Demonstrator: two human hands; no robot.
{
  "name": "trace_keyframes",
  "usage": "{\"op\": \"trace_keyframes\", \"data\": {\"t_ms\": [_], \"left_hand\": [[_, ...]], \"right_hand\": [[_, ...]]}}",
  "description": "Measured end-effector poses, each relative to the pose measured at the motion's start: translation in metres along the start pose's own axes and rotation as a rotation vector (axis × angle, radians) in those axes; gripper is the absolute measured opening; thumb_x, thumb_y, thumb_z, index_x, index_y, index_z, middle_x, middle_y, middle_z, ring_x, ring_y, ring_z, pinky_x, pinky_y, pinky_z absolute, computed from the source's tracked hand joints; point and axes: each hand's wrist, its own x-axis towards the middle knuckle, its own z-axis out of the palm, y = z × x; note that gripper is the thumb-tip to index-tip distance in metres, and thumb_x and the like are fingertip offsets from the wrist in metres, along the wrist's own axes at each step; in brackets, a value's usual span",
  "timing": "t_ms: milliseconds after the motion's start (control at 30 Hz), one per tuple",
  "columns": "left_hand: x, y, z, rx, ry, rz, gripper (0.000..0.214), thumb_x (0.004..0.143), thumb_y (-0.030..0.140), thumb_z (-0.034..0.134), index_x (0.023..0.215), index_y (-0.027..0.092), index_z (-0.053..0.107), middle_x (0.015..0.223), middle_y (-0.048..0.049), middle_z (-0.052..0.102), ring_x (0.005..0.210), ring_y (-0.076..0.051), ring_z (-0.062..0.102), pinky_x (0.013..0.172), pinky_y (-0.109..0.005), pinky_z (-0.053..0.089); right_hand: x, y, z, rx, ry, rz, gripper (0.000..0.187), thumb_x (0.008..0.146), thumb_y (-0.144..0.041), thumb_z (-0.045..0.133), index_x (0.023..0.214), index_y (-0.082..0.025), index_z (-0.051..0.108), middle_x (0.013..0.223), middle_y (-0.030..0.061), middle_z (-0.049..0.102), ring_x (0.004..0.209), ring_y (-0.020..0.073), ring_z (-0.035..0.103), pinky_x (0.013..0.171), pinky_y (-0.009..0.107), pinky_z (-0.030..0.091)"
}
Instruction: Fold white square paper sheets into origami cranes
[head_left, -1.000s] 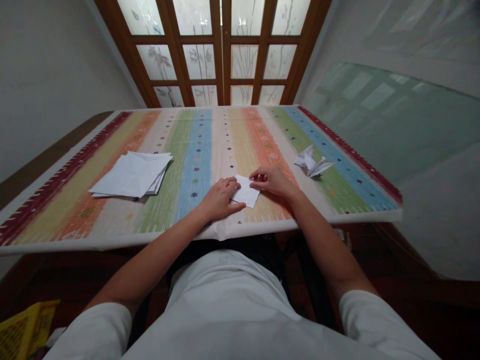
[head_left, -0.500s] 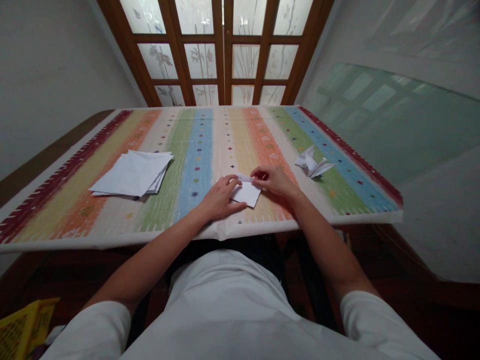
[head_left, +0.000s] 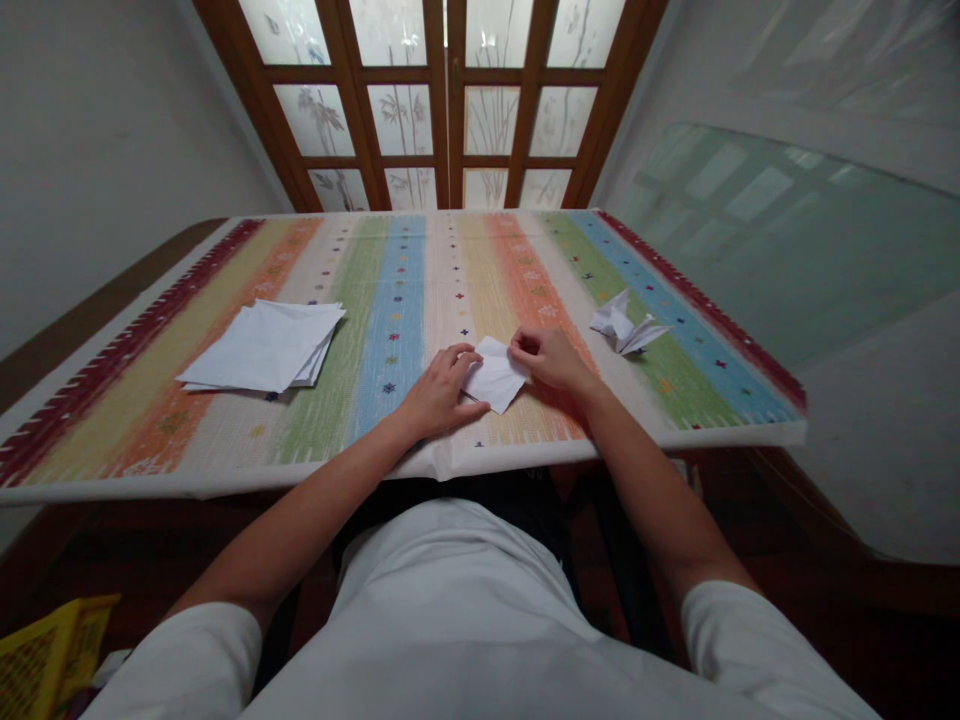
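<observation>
Left hand (head_left: 439,392) half-open, palm down on a striped woven table cover (head_left: 397,300), fingers gently curved, fingertips and thumb touching the left edge of a small white paper square (head_left: 495,376). Right hand (head_left: 551,360) curled closed, fingers pinching the upper right corner of that paper, wrist raised slightly, forearm angled in from the right. Paper lying between the two hands, on the cover's pale and orange stripes, near the edge closest to the body, slightly creased and uneven in outline.

Exact finger grip on the right side hidden behind the knuckles; any fold lines on the paper too faint to make out. Paper's right corner partly covered by the right hand.

Off to the left, well apart from the hands, a loose stack of white paper sheets (head_left: 262,346). Up to the right, just beyond the right hand, a folded white paper figure (head_left: 626,325), its exact shape hard to tell. Below, a white T-shirt (head_left: 450,610) across the lower frame, and a yellow crate (head_left: 52,665) cut off at the bottom left corner. Beyond the table, glass-panelled wooden doors (head_left: 450,100), cut off at the top.
</observation>
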Motion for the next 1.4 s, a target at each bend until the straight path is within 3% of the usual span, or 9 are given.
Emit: {"op": "trace_keyframes", "data": {"t_ms": [200,367,467,600,833,967,1067,1167,1400], "left_hand": [[0.001,-0.001,0.002,0.023,0.002,-0.005,0.064,0.088,0.032,0.086,0.143,0.018,0.056,0.152,-0.0205,0.060,0.141,-0.038,0.059,0.124,-0.059,0.049],[0.001,-0.002,0.002,0.012,0.009,0.010,0.062,0.090,0.031,0.085,0.144,0.022,0.055,0.151,-0.0188,0.060,0.143,-0.038,0.058,0.123,-0.061,0.049],[0.001,-0.002,0.002,-0.007,0.024,0.015,0.064,0.090,0.031,0.085,0.145,0.022,0.054,0.150,-0.0183,0.060,0.142,-0.037,0.059,0.123,-0.060,0.050],[0.002,-0.003,0.003,-0.026,0.070,0.004,0.064,0.091,0.031,0.084,0.146,0.022,0.052,0.149,-0.0178,0.060,0.140,-0.036,0.060,0.123,-0.059,0.050],[0.003,-0.005,0.005,-0.024,0.130,0.007,0.054,0.095,0.027,0.078,0.143,0.021,0.054,0.147,-0.0176,0.060,0.140,-0.035,0.061,0.122,-0.058,0.050],[0.003,-0.004,0.005,-0.033,0.137,0.016,0.052,0.097,0.028,0.076,0.144,0.022,0.054,0.147,-0.0173,0.061,0.140,-0.034,0.060,0.122,-0.058,0.050],[0.003,-0.003,0.004,-0.036,0.143,0.013,0.050,0.099,0.031,0.074,0.144,0.022,0.053,0.147,-0.0174,0.061,0.140,-0.034,0.060,0.122,-0.058,0.050],[0.003,-0.003,0.004,-0.039,0.140,0.017,0.049,0.100,0.032,0.073,0.144,0.022,0.053,0.147,-0.0179,0.061,0.139,-0.035,0.060,0.122,-0.058,0.050],[0.004,0.001,0.001,-0.039,0.117,0.018,0.048,0.100,0.033,0.074,0.142,0.024,0.053,0.145,-0.0162,0.062,0.137,-0.034,0.060,0.121,-0.057,0.049]], "right_hand": [[-0.001,-0.001,0.001,0.057,0.013,-0.050,0.012,0.085,-0.032,0.073,0.091,-0.022,0.074,0.080,0.0050,0.075,0.071,0.0206,0.062,0.070,0.033,0.047],[0.000,0.001,0.003,0.250,0.014,0.029,0.038,0.079,-0.034,0.084,0.115,-0.024,0.075,0.087,0.0039,0.075,0.077,0.0228,0.068,0.069,0.033,0.052],[-0.001,0.001,0.004,0.489,-0.094,0.161,0.051,0.079,-0.044,0.089,0.123,-0.026,0.072,0.086,0.0020,0.074,0.075,0.0219,0.069,0.065,0.032,0.053],[-0.002,-0.002,0.007,0.705,-0.262,0.207,0.046,0.076,-0.050,0.095,0.108,-0.024,0.074,0.094,0.0047,0.079,0.085,0.0229,0.074,0.078,0.036,0.060],[-0.003,-0.006,0.012,0.525,-0.505,0.007,0.051,0.069,-0.040,0.100,0.108,-0.016,0.080,0.102,0.0069,0.082,0.091,0.0246,0.074,0.087,0.039,0.061],[-0.005,-0.006,0.012,0.407,-0.464,-0.094,0.050,0.073,-0.035,0.096,0.116,-0.016,0.078,0.108,0.0087,0.080,0.089,0.0229,0.073,0.085,0.037,0.061],[-0.006,-0.005,0.013,0.348,-0.413,-0.130,0.031,0.080,-0.032,0.087,0.104,-0.016,0.078,0.099,0.0075,0.079,0.084,0.0214,0.072,0.081,0.034,0.060],[-0.006,-0.007,0.015,0.308,-0.367,-0.140,0.020,0.083,-0.035,0.080,0.091,-0.017,0.077,0.090,0.0062,0.078,0.081,0.0214,0.070,0.077,0.033,0.058],[-0.005,-0.018,0.022,0.253,-0.210,-0.090,0.018,0.079,-0.034,0.078,0.089,-0.020,0.074,0.087,0.0037,0.077,0.079,0.0220,0.066,0.076,0.033,0.053]]}}
